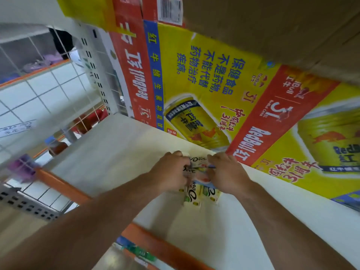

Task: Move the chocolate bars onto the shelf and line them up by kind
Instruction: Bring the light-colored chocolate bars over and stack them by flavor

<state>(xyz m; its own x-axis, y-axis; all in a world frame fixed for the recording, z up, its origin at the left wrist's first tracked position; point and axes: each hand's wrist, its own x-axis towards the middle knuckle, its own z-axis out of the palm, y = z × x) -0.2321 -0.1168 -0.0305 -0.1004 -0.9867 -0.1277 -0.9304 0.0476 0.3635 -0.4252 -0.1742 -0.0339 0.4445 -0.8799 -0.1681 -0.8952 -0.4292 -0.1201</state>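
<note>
we have both hands on a small cluster of dove chocolate bars (196,178) lying on the white shelf (109,152): our left hand (171,172) and right hand (226,172) pinch them from either side, just beside the yellow-and-red red bull carton (204,90).

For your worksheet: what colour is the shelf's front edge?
Orange, on the shelf's front edge; head view.

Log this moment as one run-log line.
left hand: on Dove bars | right hand: on same bars | bars: on white shelf, beside Red Bull carton
</note>
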